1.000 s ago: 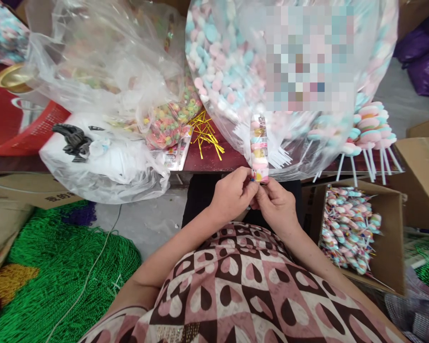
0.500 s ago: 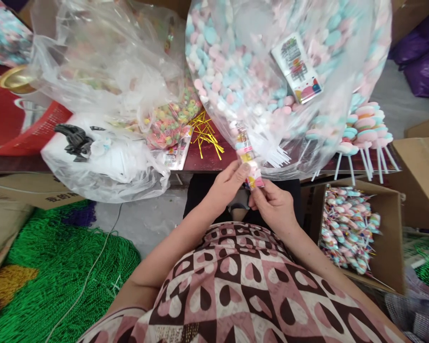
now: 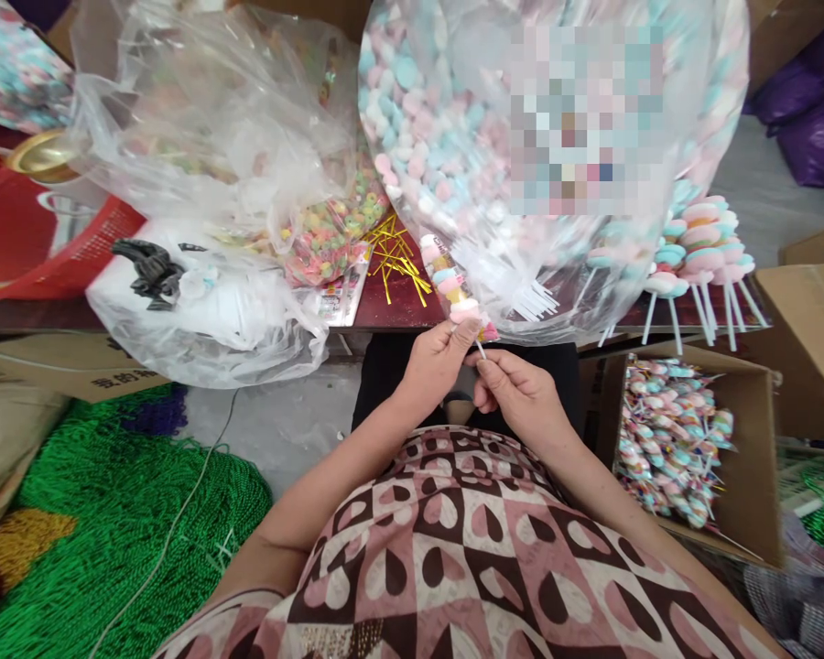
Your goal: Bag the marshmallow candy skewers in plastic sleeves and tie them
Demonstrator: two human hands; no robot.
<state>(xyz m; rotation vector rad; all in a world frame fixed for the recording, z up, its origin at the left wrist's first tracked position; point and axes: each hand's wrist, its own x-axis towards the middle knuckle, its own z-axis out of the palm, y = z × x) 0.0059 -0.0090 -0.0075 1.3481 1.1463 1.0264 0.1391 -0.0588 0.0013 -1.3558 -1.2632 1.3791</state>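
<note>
Between my hands, at the table's front edge, is a marshmallow skewer (image 3: 455, 291) in a printed clear wrapper, tilted with its top away to the left. My left hand (image 3: 438, 361) is closed on its lower end, thumb pressing the gathered wrapper. My right hand (image 3: 518, 389) pinches the white stick (image 3: 481, 351) sticking out below. Gold twist ties (image 3: 395, 261) lie on the table just left of the skewer. A bundle of white sticks (image 3: 532, 295) lies to its right, by a big clear bag of pastel marshmallows (image 3: 446, 137).
Unwrapped marshmallow skewers (image 3: 707, 243) stand at the table's right end. Below them an open cardboard box (image 3: 748, 458) holds many wrapped ones. Bags of ring-shaped gummies (image 3: 330, 233), a white plastic bag (image 3: 247, 311) and a red basket (image 3: 103, 247) occupy the left. Green strands (image 3: 157, 513) cover the floor.
The skewer's top has swung left, and its stick now shows between my hands. My right hand has shifted slightly down, from the wrapper's lower end to the stick.
</note>
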